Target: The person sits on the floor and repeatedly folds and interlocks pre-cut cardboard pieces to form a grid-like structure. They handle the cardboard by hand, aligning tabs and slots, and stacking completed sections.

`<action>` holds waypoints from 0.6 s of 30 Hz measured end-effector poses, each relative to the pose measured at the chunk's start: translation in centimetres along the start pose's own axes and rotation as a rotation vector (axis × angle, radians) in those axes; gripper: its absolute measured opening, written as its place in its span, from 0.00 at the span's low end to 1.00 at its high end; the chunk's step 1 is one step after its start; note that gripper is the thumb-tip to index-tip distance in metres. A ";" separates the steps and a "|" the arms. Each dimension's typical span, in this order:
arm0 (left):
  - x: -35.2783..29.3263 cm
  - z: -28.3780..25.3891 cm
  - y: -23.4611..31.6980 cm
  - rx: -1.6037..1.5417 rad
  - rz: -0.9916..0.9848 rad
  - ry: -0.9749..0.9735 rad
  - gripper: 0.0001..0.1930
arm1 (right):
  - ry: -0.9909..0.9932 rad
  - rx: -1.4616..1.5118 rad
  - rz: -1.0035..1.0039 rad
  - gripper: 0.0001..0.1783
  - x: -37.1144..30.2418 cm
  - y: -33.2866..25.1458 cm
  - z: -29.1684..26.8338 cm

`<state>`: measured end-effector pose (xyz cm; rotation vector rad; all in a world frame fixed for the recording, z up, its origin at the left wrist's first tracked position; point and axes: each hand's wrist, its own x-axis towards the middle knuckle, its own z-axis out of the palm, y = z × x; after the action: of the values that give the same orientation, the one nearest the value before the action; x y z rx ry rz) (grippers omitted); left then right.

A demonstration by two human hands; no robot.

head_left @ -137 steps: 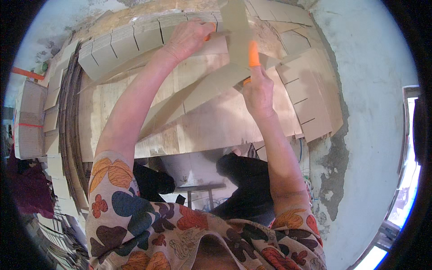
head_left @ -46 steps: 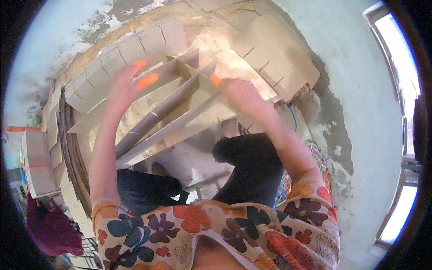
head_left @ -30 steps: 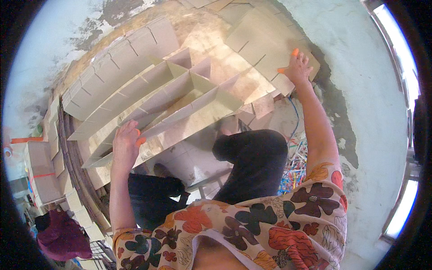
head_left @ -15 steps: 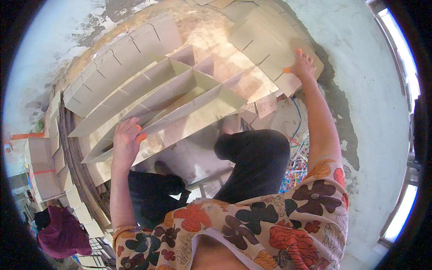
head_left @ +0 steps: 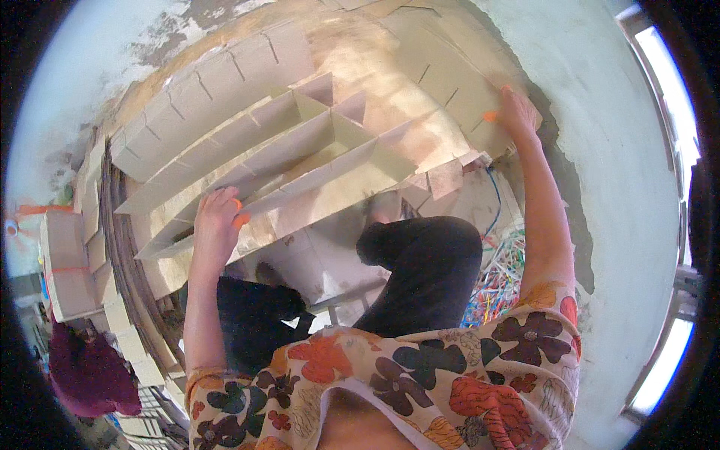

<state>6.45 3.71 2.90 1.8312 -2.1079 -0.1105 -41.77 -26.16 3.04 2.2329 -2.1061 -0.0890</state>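
Note:
A cardboard divider grid (head_left: 300, 184) of interlocked slotted strips stands in front of me, its long cells slanting up to the right. My left hand (head_left: 217, 223), with orange covers on the thumb and a finger, is closed on a strip near the grid's lower left; part of its grip is hidden. At the upper right, my right hand (head_left: 519, 114) lies on the edge of a stack of flat slotted cardboard sheets (head_left: 439, 64). Its orange-covered thumb is spread from the fingers, which are somewhat blurred.
More slotted cardboard sheets (head_left: 217, 94) lie along the far left of the worktop (head_left: 360, 60). Coloured scraps (head_left: 495, 285) are heaped on the floor by my right knee. At left are stacked cardboard edges (head_left: 124, 232) and a maroon cloth (head_left: 90, 375). A wall (head_left: 622, 187) borders the right.
My right hand has moved slightly to the right along the cardboard stack, its fingers less spread. The left hand stays at the same strip. The whole view has shifted a little.

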 end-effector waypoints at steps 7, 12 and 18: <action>0.6 0.0 -0.5 -0.039 -0.050 -0.058 0.10 | 0.075 0.190 -0.183 0.31 -1.4 -1.0 1.3; -0.1 0.2 -1.1 -0.114 -0.080 0.005 0.12 | 0.082 0.403 -0.106 0.30 -3.3 -3.0 -4.5; -0.8 -0.4 0.5 -0.219 -0.165 0.000 0.11 | -0.114 1.078 -0.142 0.23 -8.4 -8.4 -12.6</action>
<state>6.17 4.61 3.21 1.8668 -1.8594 -0.3672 -32.75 -17.10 14.80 2.9025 -2.3484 1.2079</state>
